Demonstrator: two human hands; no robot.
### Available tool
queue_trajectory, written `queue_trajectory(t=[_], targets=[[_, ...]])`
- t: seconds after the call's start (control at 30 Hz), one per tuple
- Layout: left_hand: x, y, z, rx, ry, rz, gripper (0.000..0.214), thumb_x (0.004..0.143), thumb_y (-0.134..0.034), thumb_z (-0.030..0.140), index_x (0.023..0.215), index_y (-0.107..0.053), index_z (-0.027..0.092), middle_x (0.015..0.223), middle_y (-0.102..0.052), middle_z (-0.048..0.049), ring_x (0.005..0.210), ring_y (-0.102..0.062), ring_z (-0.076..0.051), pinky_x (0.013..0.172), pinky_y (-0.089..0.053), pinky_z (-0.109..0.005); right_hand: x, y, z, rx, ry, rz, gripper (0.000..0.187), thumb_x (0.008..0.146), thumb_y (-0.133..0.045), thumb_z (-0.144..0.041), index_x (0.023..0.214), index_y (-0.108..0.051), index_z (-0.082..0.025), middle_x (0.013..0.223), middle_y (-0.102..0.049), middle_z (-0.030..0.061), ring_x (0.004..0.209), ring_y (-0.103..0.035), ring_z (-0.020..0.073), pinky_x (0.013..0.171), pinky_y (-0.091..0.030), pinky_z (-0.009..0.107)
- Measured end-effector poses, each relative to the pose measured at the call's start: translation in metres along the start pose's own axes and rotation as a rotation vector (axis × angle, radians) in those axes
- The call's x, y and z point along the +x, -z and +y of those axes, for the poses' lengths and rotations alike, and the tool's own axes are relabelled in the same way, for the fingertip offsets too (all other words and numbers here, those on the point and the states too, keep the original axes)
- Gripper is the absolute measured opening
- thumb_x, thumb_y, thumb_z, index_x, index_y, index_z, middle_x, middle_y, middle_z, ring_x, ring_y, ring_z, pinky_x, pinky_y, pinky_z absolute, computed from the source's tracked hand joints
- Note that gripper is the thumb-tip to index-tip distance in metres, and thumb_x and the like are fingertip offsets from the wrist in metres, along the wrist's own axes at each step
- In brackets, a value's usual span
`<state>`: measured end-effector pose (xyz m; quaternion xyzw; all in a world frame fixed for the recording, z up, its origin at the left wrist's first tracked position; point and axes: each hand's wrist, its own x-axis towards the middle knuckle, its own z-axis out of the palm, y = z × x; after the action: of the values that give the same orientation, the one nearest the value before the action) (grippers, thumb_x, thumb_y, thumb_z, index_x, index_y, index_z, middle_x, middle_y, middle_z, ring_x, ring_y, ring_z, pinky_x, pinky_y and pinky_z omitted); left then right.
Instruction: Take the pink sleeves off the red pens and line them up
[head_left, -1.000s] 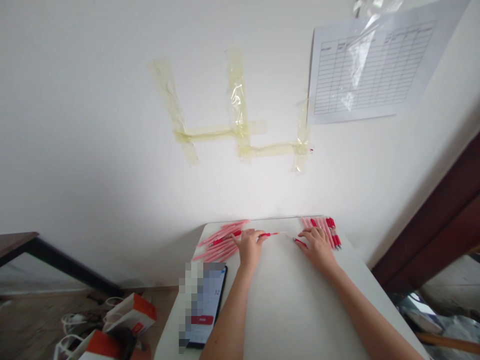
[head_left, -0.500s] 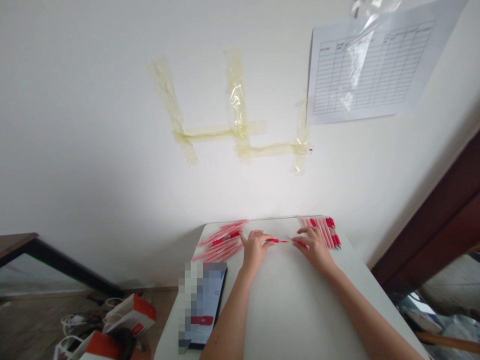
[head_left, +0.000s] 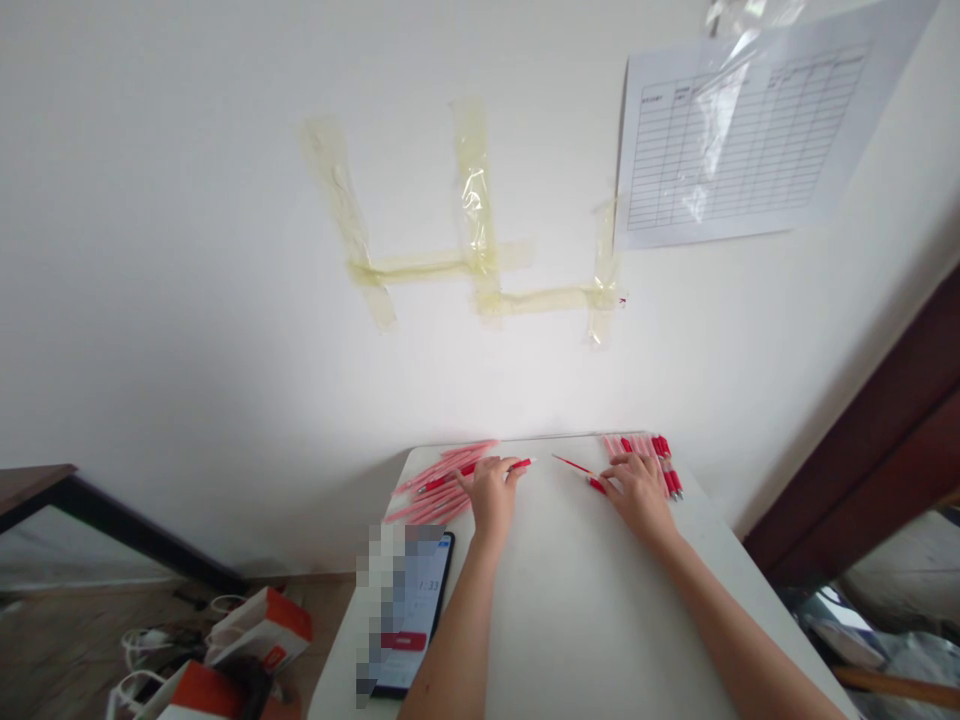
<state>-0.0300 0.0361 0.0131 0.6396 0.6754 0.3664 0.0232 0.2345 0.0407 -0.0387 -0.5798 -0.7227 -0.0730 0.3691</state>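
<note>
My left hand pinches a red pen barrel whose pale tip points right. It hovers by the left-hand bunch of long pink sticks, among which lies a red pen with a silvery end. Between the fingers of my right hand is a thin red pen refill, pointing up and left. A short red pen part also shows at those fingertips; whether it is gripped or only touched I cannot tell. Behind that hand lies a row of pink sticks and red pens.
A phone lies on the white table beside my left forearm. The table meets a wall bearing yellowed tape and a printed sheet. Orange-and-white bags stand on the floor at left.
The refill end that pointed right from the left hand's pen has gone; a refill now shows in my right hand. My left hand has moved left and slightly up, apart from the right.
</note>
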Motion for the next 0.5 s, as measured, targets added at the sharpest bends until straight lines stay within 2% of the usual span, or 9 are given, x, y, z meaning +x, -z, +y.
queue_trajectory(t=[0.23,0.5], targets=[[-0.0031,-0.0055,0.0000,-0.017,-0.018,-0.007,0.015,0.093,-0.062,0.033,0.093,-0.078,0.033,0.105,-0.078,-0.0016,0.114,-0.063,-0.024,0.120,-0.003,-0.066,-0.0020,0.0005,0.0051,-0.074,-0.103,-0.046,0.027,0.093,-0.055,-0.040,0.086,-0.076,-0.025,0.112,-0.065,0.0080,0.115,-0.048,0.0336,0.104,-0.037,0.057],[-0.0032,-0.0043,0.0016,-0.005,-0.013,-0.033,0.010,0.087,-0.070,0.033,0.092,-0.079,0.032,0.099,-0.078,-0.0025,0.111,-0.063,-0.026,0.121,-0.011,-0.065,0.0006,0.0094,0.0067,-0.122,-0.177,-0.072,0.023,0.092,-0.056,-0.033,0.084,-0.076,-0.025,0.114,-0.065,0.0086,0.117,-0.047,0.0344,0.099,-0.042,0.053]])
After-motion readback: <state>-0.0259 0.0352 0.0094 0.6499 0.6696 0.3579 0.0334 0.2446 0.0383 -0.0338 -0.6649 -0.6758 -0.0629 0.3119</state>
